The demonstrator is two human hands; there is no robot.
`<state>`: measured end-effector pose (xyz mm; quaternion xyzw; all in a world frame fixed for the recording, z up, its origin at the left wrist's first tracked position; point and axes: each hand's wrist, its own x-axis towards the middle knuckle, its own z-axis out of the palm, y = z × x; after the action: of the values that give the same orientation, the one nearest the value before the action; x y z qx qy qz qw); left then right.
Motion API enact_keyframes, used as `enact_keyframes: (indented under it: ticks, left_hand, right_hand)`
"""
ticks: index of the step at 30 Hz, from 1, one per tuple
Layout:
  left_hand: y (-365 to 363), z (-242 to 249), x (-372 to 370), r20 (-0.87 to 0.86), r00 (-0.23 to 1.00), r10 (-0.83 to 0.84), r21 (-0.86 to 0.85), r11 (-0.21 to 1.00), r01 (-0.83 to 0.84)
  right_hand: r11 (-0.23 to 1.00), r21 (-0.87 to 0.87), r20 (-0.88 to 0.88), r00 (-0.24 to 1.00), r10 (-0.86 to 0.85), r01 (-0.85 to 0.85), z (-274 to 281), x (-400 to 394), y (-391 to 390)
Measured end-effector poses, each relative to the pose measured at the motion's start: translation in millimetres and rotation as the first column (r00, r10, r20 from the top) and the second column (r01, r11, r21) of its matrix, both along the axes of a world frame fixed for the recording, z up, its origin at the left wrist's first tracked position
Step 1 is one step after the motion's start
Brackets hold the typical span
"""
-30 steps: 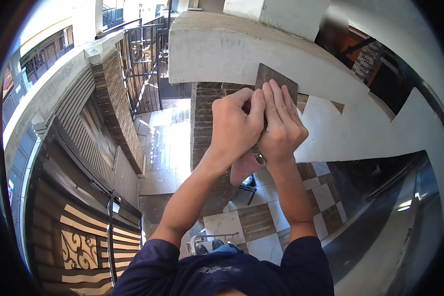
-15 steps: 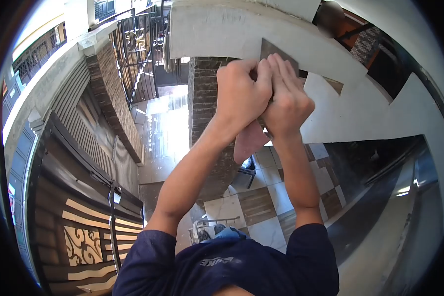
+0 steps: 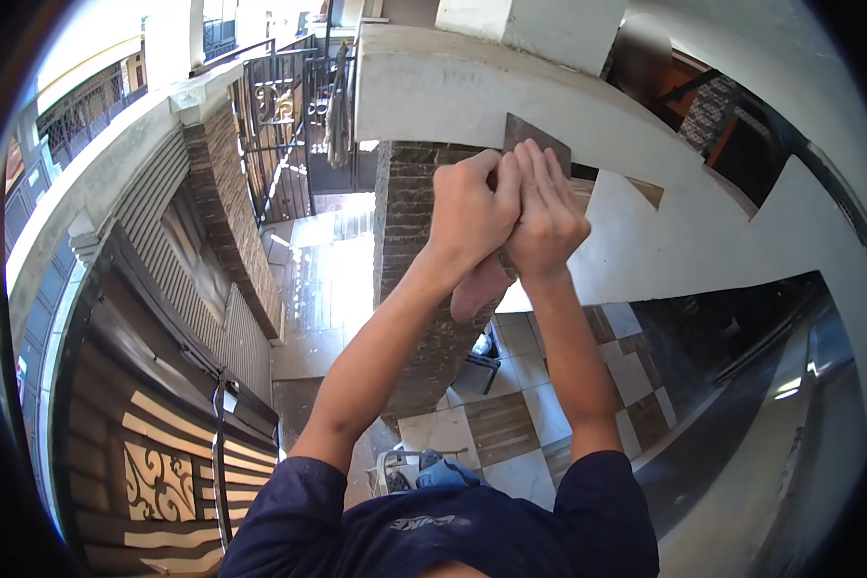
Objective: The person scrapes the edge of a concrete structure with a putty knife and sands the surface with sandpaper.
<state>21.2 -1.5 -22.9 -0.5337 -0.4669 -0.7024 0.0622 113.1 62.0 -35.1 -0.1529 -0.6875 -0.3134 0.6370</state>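
White wall (image 3: 433, 101) crosses the upper centre; left hand (image 3: 472, 210) grips a trowel (image 3: 517, 132), right hand (image 3: 551, 214) lies along it, grip unclear. Uneven pressure could gouge the wall.

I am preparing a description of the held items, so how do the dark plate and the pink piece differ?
Colour: the dark plate is grey-brown, while the pink piece is dull pink. Outline: the dark plate shows straight edges and a corner; the pink piece has a rounded lower end. Place: the dark plate appears higher, against the pale wall; the pink piece lower, in front of the pillar. Both are only partly visible.
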Motion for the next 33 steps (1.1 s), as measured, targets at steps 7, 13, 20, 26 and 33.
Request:
enact_keyframes:
  ticks: [7, 13, 20, 26, 33]
  left_hand:
    - [10.0, 31.5, -5.4, -0.018, 1.000, -0.007, -0.017, 1.000, 0.007]
    - [10.3, 9.2, 7.4, 0.044, 0.998, -0.035, 0.059, 0.998, 0.032]
    - [12.4, 6.7, 3.0, -0.027, 0.999, -0.029, 0.030, 0.999, 0.030]
    - [7.1, 20.1, -2.2, -0.040, 0.998, -0.048, -0.044, 0.998, 0.046]
    - [21.2, 16.9, -8.3, -0.071, 0.997, 0.001, 0.039, 0.999, 0.002]
  right_hand:
    - [0.998, 0.043, 0.000, 0.998, -0.055, 0.055, 23.7, -8.1, 13.8]
    - [0.999, -0.038, 0.030, 1.000, 0.006, -0.005, 7.9, 5.5, 7.3]
    - [0.999, -0.036, 0.040, 0.999, -0.010, 0.011, 6.6, 4.2, 10.5]
    - [0.999, -0.037, 0.013, 1.000, -0.016, 0.017, 14.4, 1.1, 6.8]
    - [0.999, 0.013, 0.007, 0.999, -0.042, 0.042, 9.8, -7.4, 21.6]
